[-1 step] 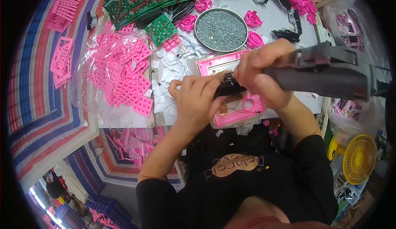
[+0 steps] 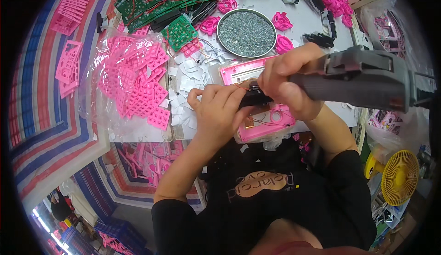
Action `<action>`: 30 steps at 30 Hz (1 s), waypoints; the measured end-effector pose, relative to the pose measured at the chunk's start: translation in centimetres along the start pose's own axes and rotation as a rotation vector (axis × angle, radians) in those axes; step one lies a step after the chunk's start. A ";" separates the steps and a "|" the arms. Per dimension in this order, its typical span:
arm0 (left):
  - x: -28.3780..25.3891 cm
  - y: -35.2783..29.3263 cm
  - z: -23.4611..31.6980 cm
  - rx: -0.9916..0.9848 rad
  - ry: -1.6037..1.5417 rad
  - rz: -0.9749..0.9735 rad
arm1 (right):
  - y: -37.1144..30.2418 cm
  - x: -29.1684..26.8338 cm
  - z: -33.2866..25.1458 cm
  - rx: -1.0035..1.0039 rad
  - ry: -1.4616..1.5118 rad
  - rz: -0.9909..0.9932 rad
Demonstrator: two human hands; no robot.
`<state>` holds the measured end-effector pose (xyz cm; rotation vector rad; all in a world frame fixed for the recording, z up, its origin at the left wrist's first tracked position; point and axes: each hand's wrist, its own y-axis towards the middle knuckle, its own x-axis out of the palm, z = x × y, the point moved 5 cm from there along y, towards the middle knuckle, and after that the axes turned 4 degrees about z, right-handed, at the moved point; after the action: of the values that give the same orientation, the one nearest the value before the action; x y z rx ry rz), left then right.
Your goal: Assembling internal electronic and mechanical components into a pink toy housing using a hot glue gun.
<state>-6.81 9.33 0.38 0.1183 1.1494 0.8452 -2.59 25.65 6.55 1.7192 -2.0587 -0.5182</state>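
My right hand (image 2: 291, 83) is wrapped round the dark grey body of an electric screwdriver (image 2: 358, 84). The tool lies nearly level, with its cord end to the right and its front end hidden by my fingers. My left hand (image 2: 217, 110) grips a black plastic part (image 2: 255, 99) between thumb and fingers, over a pink plastic housing (image 2: 261, 132). Thin wires and a copper-coloured piece show inside the housing. The fingers of my right hand are at the right end of the black part; whether the tool's bit touches a screw is hidden.
Behind the housing stands a round tin of small screws (image 2: 246, 32), with pink ring-shaped parts (image 2: 281, 21) around it. Green circuit boards (image 2: 180, 32) with wires pile up at the back left. Pink grid pieces (image 2: 133, 80) in a clear bag and white paper squares (image 2: 189, 73) lie left; a yellow fan (image 2: 399, 178) stands right.
The screwdriver's body has shifted and tilted very slightly, and my right hand with it. My left hand stays in place on the black part.
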 end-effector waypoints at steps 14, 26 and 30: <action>0.5 -0.4 -0.6 0.026 -0.058 0.032 | 0.4 0.8 0.5 0.044 0.008 -0.186; 0.8 -0.5 -0.4 0.061 -0.103 0.092 | 0.3 2.0 0.2 -0.095 -0.138 -0.215; 0.7 -0.4 -0.2 0.050 -0.098 0.102 | 1.0 1.9 0.6 -0.102 -0.181 -0.300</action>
<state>-6.67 9.39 -0.41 0.2586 1.0790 0.8915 -4.02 23.93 6.72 1.9938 -1.8586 -0.8850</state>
